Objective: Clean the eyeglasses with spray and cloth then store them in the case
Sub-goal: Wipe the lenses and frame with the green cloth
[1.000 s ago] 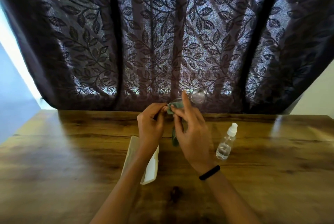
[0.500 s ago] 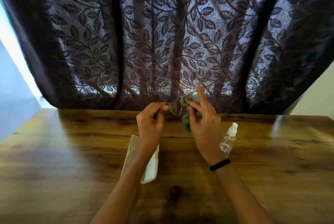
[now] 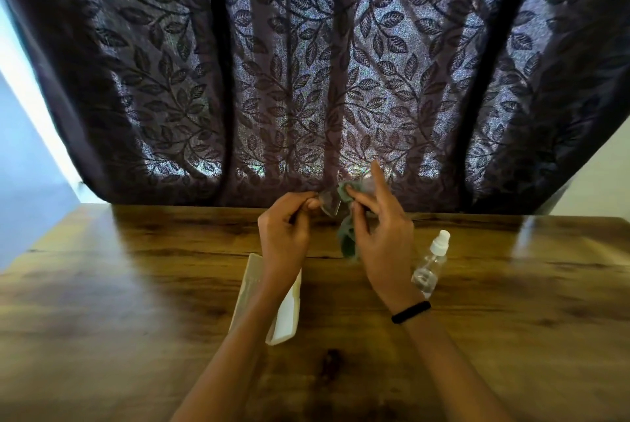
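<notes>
1. The left hand (image 3: 283,234) has a tight pinch grip on the eyeglasses (image 3: 329,202). Thumb and forefinger are closed on the left end, and the other fingers are curled in under.
2. The eyeglasses are up in the air between both hands, over the far edge of the worktop (image 3: 136,285) and right in front of the curtain (image 3: 306,81). The lenses are clear, so the frame is hard to make out against the leaf pattern.
3. The right hand (image 3: 381,237) grips a green cloth (image 3: 347,244), with thumb and fingers pinching it onto the right side of the eyeglasses. The forefinger sticks straight up and the rest of the cloth hangs down in front of the palm.
4. The spray bottle (image 3: 429,268) is clear with a white nozzle. It stands on the worktop just beside the right wrist, and neither hand is touching it.
5. The case (image 3: 284,316) is pale white and lies on the worktop under the left forearm, which hides its middle. Nothing of the eyeglasses is in it.
6. There's a black wristband (image 3: 410,312) on the right wrist.
7. The worktop is dark wood grain, and light comes through the curtain behind it.
</notes>
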